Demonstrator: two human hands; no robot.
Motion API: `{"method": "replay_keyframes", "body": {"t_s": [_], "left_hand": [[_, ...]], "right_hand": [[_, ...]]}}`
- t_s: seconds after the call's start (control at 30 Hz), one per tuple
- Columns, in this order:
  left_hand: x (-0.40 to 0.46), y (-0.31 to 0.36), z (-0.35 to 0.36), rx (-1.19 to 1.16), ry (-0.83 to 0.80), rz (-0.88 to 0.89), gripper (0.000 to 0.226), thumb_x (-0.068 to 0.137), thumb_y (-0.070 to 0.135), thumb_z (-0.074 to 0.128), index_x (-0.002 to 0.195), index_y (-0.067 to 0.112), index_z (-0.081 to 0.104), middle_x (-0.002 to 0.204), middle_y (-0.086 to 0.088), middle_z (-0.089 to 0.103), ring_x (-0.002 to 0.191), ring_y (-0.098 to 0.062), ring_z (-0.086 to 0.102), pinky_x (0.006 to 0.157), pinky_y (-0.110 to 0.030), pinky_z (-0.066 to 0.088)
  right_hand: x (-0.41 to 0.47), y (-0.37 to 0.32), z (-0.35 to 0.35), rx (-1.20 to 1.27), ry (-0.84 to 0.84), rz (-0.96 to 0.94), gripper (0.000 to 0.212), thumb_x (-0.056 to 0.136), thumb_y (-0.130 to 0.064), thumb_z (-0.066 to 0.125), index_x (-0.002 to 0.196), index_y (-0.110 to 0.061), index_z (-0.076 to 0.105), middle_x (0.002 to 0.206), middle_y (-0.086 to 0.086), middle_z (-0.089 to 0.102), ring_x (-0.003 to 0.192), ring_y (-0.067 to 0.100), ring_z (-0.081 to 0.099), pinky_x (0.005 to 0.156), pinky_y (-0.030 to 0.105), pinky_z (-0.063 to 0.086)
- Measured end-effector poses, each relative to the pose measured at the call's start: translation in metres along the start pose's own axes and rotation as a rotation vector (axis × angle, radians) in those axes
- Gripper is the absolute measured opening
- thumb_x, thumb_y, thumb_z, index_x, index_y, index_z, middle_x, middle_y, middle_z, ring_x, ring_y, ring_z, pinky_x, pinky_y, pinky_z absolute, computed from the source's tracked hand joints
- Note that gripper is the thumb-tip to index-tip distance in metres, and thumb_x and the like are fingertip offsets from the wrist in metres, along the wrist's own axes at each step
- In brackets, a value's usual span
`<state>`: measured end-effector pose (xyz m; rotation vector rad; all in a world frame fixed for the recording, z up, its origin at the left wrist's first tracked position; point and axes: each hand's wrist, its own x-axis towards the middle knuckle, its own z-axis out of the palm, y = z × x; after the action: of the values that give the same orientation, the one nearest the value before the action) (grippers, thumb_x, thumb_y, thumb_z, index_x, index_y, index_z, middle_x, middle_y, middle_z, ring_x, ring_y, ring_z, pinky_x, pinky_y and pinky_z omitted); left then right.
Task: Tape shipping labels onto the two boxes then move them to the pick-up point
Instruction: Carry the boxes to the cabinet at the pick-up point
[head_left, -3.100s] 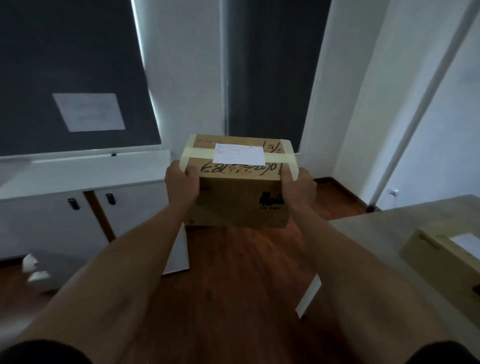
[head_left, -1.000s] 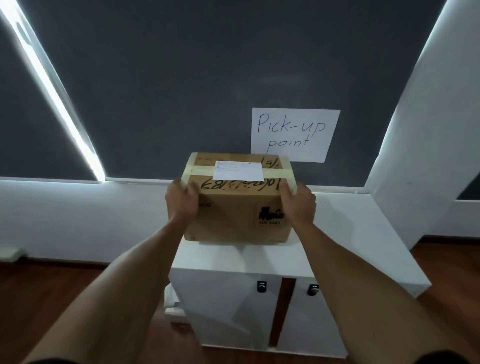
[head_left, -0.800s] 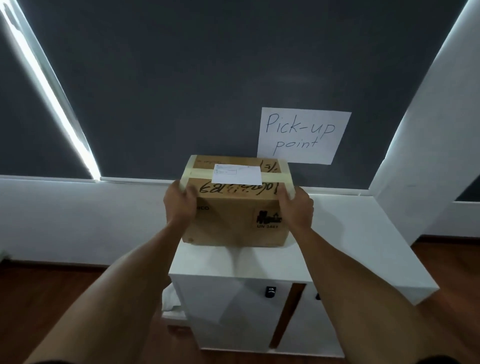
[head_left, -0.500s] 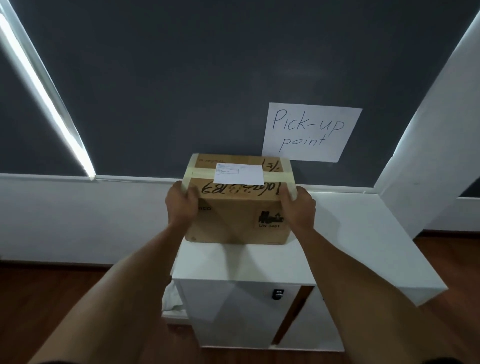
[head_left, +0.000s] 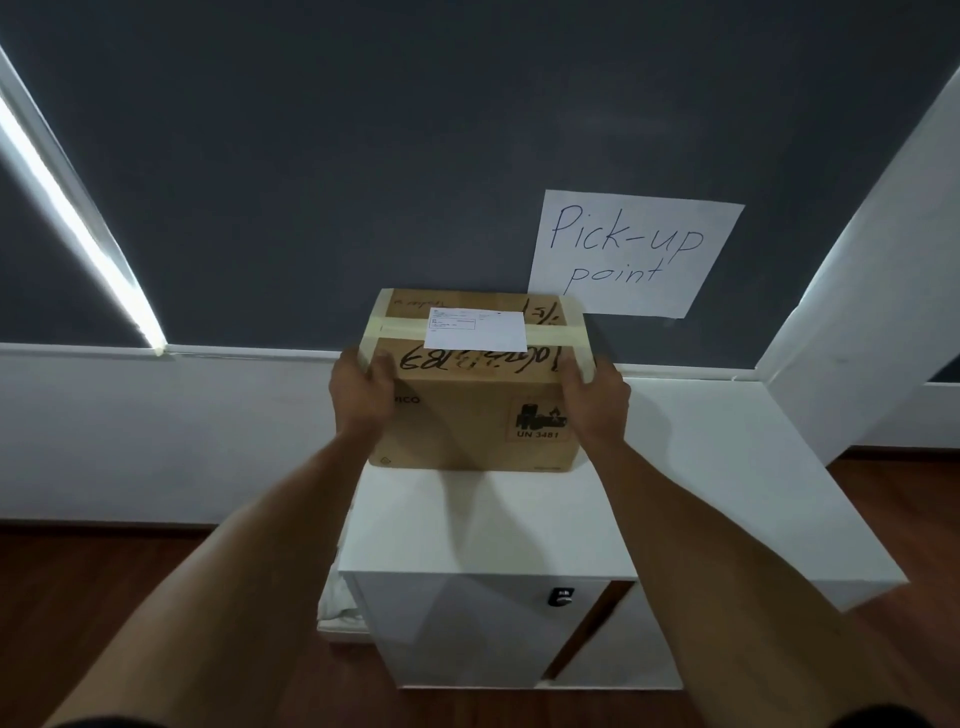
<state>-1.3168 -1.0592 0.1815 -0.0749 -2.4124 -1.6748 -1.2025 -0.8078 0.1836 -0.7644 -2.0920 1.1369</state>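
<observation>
Cardboard box (head_left: 467, 415) now sits lower against the white cabinet (head_left: 727, 493) than half a second ago, its bottom edge at the back of the cabinet top, though whether it rests there or hovers just above cannot be told. Left hand (head_left: 361, 397) and right hand (head_left: 595, 402) clasp its two sides as before, thumbs hooked over the top edges beside the tape band (head_left: 550, 335) that pins the shipping label (head_left: 475, 330). Behind the box and to its right, the "Pick-up point" sign (head_left: 634, 257) has drawn nearer and larger.
</observation>
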Motion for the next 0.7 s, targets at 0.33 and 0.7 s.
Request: {"method": "replay_keyframes", "body": {"t_s": [0.33, 0.7], "left_hand": [[0.002, 0.000, 0.002, 0.030, 0.003, -0.030, 0.034, 0.102, 0.031, 0.054, 0.127, 0.009, 0.056, 0.115, -0.003, 0.060, 0.101, -0.020, 0.058, 0.079, -0.034, 0.048], [-0.014, 0.041, 0.003, 0.248, -0.018, 0.113, 0.052, 0.097, 0.029, 0.058, 0.144, 0.009, 0.052, 0.144, -0.010, 0.058, 0.135, -0.030, 0.051, 0.114, -0.048, 0.042]], "right_hand": [[0.000, 0.000, 0.002, 0.036, -0.016, 0.030, 0.043, 0.102, -0.047, 0.057, 0.124, -0.011, 0.064, 0.105, 0.000, 0.067, 0.094, 0.018, 0.062, 0.071, 0.023, 0.046], [0.001, -0.013, -0.024, 0.050, -0.087, 0.098, 0.042, 0.098, -0.052, 0.059, 0.117, -0.014, 0.053, 0.121, 0.003, 0.063, 0.121, 0.031, 0.062, 0.083, 0.031, 0.054]]}}
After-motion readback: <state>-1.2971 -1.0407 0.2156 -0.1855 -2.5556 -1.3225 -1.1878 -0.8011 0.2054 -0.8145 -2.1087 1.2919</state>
